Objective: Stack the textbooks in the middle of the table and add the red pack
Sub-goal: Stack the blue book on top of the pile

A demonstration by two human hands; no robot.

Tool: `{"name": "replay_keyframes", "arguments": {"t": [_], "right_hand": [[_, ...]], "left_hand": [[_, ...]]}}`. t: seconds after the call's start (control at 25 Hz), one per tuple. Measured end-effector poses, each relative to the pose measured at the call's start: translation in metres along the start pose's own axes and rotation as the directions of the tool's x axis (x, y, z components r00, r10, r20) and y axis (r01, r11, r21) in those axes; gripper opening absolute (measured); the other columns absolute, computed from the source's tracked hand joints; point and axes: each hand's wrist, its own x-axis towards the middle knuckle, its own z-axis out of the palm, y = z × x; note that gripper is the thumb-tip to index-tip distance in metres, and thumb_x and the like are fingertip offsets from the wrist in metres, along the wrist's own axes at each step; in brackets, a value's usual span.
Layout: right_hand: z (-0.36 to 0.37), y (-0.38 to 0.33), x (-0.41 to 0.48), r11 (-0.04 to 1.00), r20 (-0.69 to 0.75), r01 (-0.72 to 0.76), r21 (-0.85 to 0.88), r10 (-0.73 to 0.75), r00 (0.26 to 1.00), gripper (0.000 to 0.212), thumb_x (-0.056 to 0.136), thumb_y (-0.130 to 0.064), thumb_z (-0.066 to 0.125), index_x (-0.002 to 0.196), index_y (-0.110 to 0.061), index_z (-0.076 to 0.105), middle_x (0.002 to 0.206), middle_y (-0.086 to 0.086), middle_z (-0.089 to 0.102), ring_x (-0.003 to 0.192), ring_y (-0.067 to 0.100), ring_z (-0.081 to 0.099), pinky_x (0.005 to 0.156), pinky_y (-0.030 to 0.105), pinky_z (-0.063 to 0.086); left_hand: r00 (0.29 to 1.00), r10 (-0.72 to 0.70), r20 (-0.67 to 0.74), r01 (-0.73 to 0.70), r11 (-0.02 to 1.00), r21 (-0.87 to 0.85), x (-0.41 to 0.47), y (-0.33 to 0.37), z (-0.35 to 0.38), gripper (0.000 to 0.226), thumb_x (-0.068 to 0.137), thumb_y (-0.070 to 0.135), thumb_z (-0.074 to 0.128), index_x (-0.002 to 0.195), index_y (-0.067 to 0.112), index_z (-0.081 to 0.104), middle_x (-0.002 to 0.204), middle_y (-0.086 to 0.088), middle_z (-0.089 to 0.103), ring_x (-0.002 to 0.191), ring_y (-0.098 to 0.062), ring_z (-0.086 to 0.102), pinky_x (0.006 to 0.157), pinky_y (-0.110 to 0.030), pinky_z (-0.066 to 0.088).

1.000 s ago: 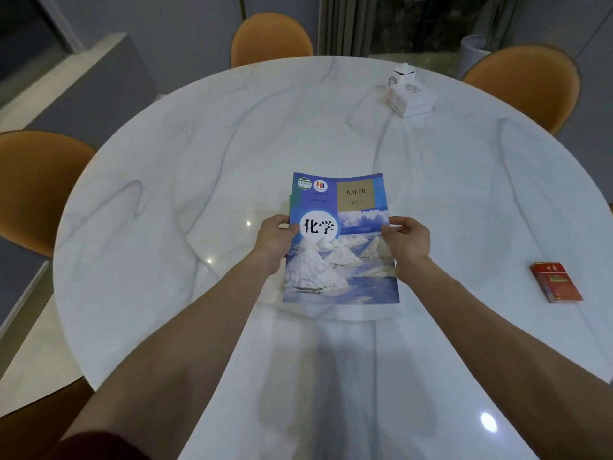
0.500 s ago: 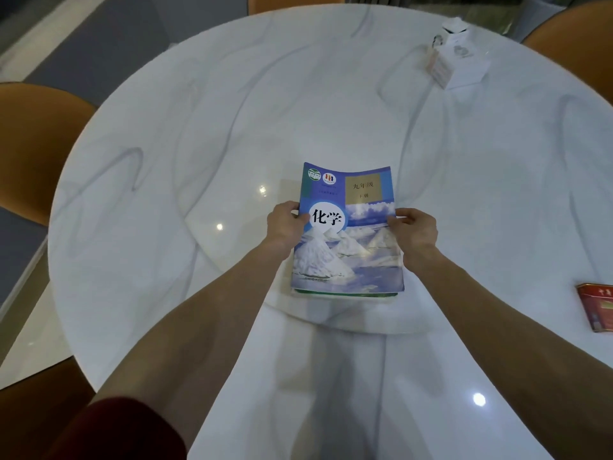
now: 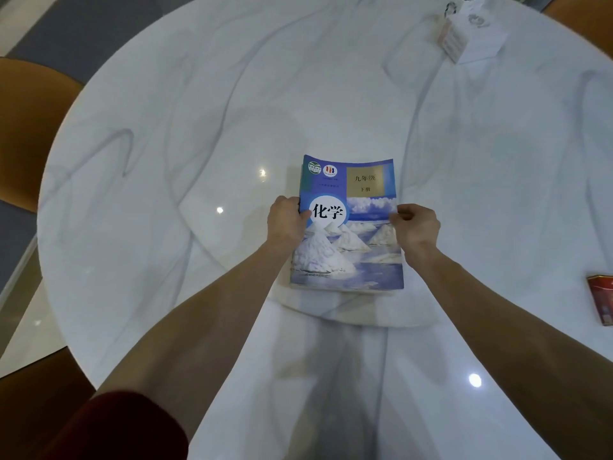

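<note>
A blue textbook (image 3: 348, 227) with white salt mounds on its cover lies on top of a stack in the middle of the round white marble table (image 3: 166, 161). Edges of another book show under it at the left and bottom. My left hand (image 3: 287, 220) grips the stack's left edge, thumb on the cover. My right hand (image 3: 414, 227) pinches the right edge. The red pack (image 3: 602, 302) lies flat on the table far to the right, cut off by the frame edge and apart from both hands.
A white box (image 3: 471, 38) with a small white object behind it stands at the table's far right. Orange chairs stand around the table, one at the left (image 3: 26, 127) and one at the top right corner (image 3: 587, 11).
The view has tilted down and moved closer, so the books sit higher and the red pack has slid to the right edge. Both hands stay on the stack's sides.
</note>
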Motion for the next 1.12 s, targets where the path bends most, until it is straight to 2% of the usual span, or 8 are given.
{"name": "replay_keyframes", "arguments": {"t": [0.08, 0.2, 0.28, 0.4, 0.8, 0.88, 0.96, 1.12], "right_hand": [[0.0, 0.001, 0.001, 1.0, 0.0, -0.005, -0.019, 0.005, 1.0, 0.023, 0.088, -0.007, 0.06, 0.109, 0.0, 0.069, 0.11, 0.017, 0.071, 0.1, 0.029, 0.065, 0.083, 0.023, 0.045], [0.003, 0.002, 0.002, 0.997, -0.003, 0.007, -0.082, -0.007, 1.0, 0.023, 0.089, -0.006, 0.057, 0.106, 0.001, 0.07, 0.108, 0.019, 0.071, 0.102, 0.033, 0.065, 0.088, 0.029, 0.049], [0.007, 0.003, 0.003, 0.989, 0.008, 0.036, -0.144, -0.035, 0.999, 0.023, 0.09, -0.007, 0.056, 0.106, 0.002, 0.07, 0.108, 0.02, 0.071, 0.101, 0.035, 0.065, 0.09, 0.035, 0.05], [0.009, 0.004, 0.004, 0.981, 0.012, 0.035, -0.191, -0.033, 0.999, 0.025, 0.09, -0.009, 0.056, 0.108, 0.001, 0.07, 0.111, 0.02, 0.071, 0.101, 0.035, 0.066, 0.091, 0.035, 0.051], [0.006, -0.002, 0.004, 0.978, 0.013, -0.029, -0.207, 0.032, 0.999, 0.022, 0.091, -0.009, 0.058, 0.106, 0.002, 0.069, 0.111, 0.02, 0.069, 0.101, 0.036, 0.065, 0.084, 0.03, 0.05], [0.005, -0.003, 0.004, 0.974, 0.021, -0.014, -0.227, 0.02, 1.0, 0.021, 0.09, -0.009, 0.058, 0.103, 0.002, 0.069, 0.11, 0.021, 0.069, 0.099, 0.036, 0.065, 0.086, 0.034, 0.053], [0.001, -0.006, 0.002, 0.962, 0.049, -0.001, -0.273, 0.015, 0.999, 0.022, 0.091, -0.013, 0.058, 0.106, 0.0, 0.067, 0.113, 0.02, 0.068, 0.101, 0.035, 0.065, 0.086, 0.038, 0.055], [-0.012, -0.011, -0.006, 0.887, 0.145, 0.11, -0.448, -0.049, 0.988, 0.031, 0.094, -0.021, 0.052, 0.119, -0.004, 0.059, 0.122, 0.016, 0.063, 0.11, 0.032, 0.061, 0.085, 0.032, 0.05]], "left_hand": [[1.0, 0.002, 0.004, -0.002, 0.999, 0.047, 0.0, -0.003, 0.002, 0.029, 0.095, 0.018, 0.054, 0.114, -0.001, 0.063, 0.1, -0.019, 0.05, 0.097, -0.037, 0.06, 0.076, -0.031, 0.043], [1.0, 0.004, 0.009, -0.005, 0.996, 0.086, -0.002, -0.006, 0.005, 0.031, 0.097, 0.02, 0.049, 0.114, -0.004, 0.062, 0.098, -0.015, 0.043, 0.098, -0.039, 0.058, 0.079, -0.032, 0.043], [1.0, 0.0, 0.015, -0.002, 0.996, 0.094, -0.001, -0.007, 0.006, 0.032, 0.098, 0.02, 0.047, 0.115, -0.004, 0.061, 0.105, -0.021, 0.049, 0.1, -0.039, 0.058, 0.082, -0.035, 0.044], [1.0, 0.0, 0.026, -0.003, 0.994, 0.109, -0.002, -0.007, 0.007, 0.033, 0.099, 0.02, 0.045, 0.117, -0.004, 0.06, 0.117, -0.024, 0.051, 0.101, -0.039, 0.057, 0.083, -0.036, 0.045], [0.998, 0.027, 0.061, -0.042, 0.966, 0.257, -0.009, -0.003, 0.006, 0.035, 0.102, 0.024, 0.038, 0.121, -0.001, 0.051, 0.12, -0.021, 0.05, 0.108, -0.035, 0.054, 0.084, -0.041, 0.048], [0.997, 0.038, 0.068, -0.056, 0.958, 0.283, -0.012, -0.001, 0.007, 0.035, 0.102, 0.024, 0.037, 0.123, -0.001, 0.049, 0.122, -0.02, 0.05, 0.111, -0.034, 0.053, 0.085, -0.041, 0.047], [0.996, 0.041, 0.075, -0.062, 0.951, 0.303, -0.014, 0.001, 0.005, 0.036, 0.102, 0.027, 0.036, 0.122, -0.001, 0.049, 0.122, -0.019, 0.051, 0.113, -0.033, 0.052, 0.086, -0.041, 0.047], [0.995, 0.059, 0.075, -0.082, 0.932, 0.353, -0.015, 0.003, -0.007, 0.035, 0.1, 0.026, 0.035, 0.12, 0.002, 0.052, 0.117, -0.019, 0.056, 0.11, -0.033, 0.054, 0.086, -0.042, 0.047]]}}
